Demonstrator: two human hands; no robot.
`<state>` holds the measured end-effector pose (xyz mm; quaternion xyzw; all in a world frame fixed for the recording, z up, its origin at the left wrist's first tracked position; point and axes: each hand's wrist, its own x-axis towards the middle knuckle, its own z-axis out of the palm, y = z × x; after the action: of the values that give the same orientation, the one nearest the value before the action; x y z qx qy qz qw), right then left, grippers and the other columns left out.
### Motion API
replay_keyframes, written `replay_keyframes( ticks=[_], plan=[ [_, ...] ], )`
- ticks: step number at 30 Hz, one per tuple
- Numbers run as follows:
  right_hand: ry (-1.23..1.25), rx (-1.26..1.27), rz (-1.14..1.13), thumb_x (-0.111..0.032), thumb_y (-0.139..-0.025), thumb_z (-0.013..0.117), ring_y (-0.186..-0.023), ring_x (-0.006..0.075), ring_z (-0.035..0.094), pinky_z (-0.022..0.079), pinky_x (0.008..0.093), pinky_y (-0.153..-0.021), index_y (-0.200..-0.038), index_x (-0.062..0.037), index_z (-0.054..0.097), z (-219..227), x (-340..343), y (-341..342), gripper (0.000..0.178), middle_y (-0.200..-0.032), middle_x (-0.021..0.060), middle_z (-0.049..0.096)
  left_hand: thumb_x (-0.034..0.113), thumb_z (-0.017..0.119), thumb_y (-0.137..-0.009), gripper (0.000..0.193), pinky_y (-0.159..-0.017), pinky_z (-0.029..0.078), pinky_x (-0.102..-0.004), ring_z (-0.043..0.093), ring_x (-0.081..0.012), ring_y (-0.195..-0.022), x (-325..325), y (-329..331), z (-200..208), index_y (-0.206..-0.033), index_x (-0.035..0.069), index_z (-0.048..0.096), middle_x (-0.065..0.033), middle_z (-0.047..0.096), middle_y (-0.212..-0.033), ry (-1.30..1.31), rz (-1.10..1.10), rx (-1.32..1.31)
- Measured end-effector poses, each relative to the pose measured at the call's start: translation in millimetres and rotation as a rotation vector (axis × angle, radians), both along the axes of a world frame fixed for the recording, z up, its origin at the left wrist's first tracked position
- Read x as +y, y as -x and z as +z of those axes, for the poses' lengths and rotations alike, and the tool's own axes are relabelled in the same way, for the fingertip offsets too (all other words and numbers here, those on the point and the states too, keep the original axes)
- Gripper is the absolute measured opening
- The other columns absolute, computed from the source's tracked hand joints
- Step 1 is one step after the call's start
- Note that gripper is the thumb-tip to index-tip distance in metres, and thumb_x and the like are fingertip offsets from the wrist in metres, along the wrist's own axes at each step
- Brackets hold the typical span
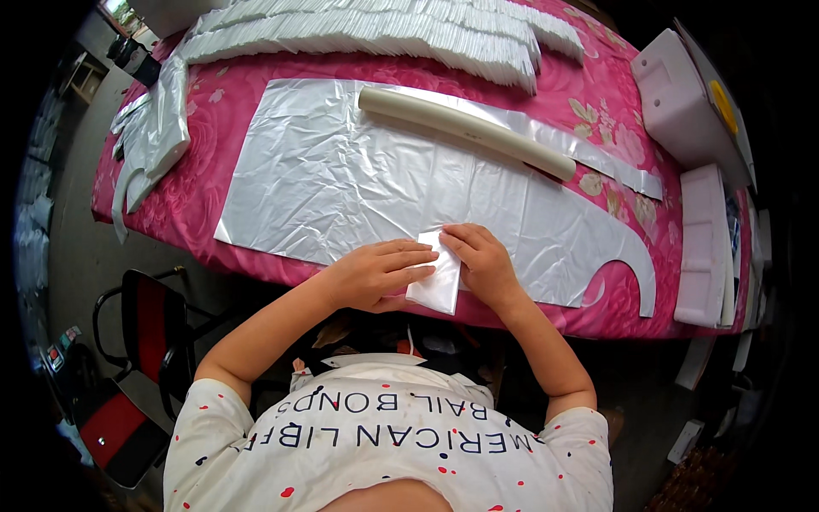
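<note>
At the near edge of the table I hold a small folded packet of shiny white plastic film [439, 277] between both hands. My left hand [380, 273] lies over its left side, fingers stretched across the film and thumb below. My right hand [482, 260] grips its upper right edge with bent fingers. Beyond them, flat white plastic aprons [299, 171] are spread across the table, wrinkled, with a curved cut-out and strap at the right end. A long beige tube [465, 128] rests slantwise on top of the film.
A pink flowered cloth covers the table [222, 94]. Rows of folded white packets [367, 43] line its far side. More plastic film [162, 136] hangs over the left corner, by a dark cup [134, 60]. White foam boxes [691, 98] stand right; a red-and-black chair [149, 320] is at left.
</note>
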<state>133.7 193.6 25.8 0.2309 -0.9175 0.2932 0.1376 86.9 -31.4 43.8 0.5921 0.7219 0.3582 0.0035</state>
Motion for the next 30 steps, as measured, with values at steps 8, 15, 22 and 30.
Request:
replay_keyframes(
  ticks=[8,15,22,30],
  plan=[
    [0.004,0.014,-0.040,0.001,-0.066,0.063,-0.089,0.0250,0.058,0.049,0.0332,-0.077,-0.097,-0.0048,0.064,1,1,2,0.032,-0.098,0.0074,0.063,0.032,0.066,-0.070,0.065,-0.099,0.036,-0.0428,0.049,-0.0299,-0.115,13,12,-11,-0.122,0.000,0.047,-0.0180,0.050,-0.124,0.243,0.105,0.104],
    [0.423,-0.602,-0.346,-0.006,-0.078,0.058,-0.060,0.0146,0.061,0.048,0.0266,-0.058,-0.088,-0.0015,0.067,17,4,25,0.014,-0.067,0.0059,0.063,0.029,0.055,-0.084,0.051,-0.086,0.042,-0.0402,0.058,-0.0334,-0.096,33,22,-5,-0.121,-0.004,0.047,-0.0195,0.061,-0.100,0.143,0.451,-0.542],
    [0.497,-1.022,-0.401,-0.024,-0.084,0.062,-0.052,0.0083,0.057,0.040,0.0213,-0.045,-0.082,0.0022,0.065,22,17,60,0.026,-0.066,0.0040,0.062,0.029,0.054,-0.086,0.061,-0.101,0.033,-0.0418,0.039,-0.0380,-0.122,42,22,-19,-0.131,-0.007,0.033,-0.0263,0.035,-0.135,-0.117,0.519,-0.221],
    [0.495,-1.042,-0.414,-0.026,-0.080,0.067,-0.052,0.0098,0.058,0.041,0.0224,-0.045,-0.076,0.0011,0.063,15,21,64,0.027,-0.062,0.0049,0.061,0.049,0.050,-0.083,0.082,-0.110,0.014,-0.0434,0.015,-0.0335,-0.137,60,-2,-38,-0.138,-0.006,0.024,-0.0228,0.020,-0.145,0.362,0.473,0.064]
  ],
)
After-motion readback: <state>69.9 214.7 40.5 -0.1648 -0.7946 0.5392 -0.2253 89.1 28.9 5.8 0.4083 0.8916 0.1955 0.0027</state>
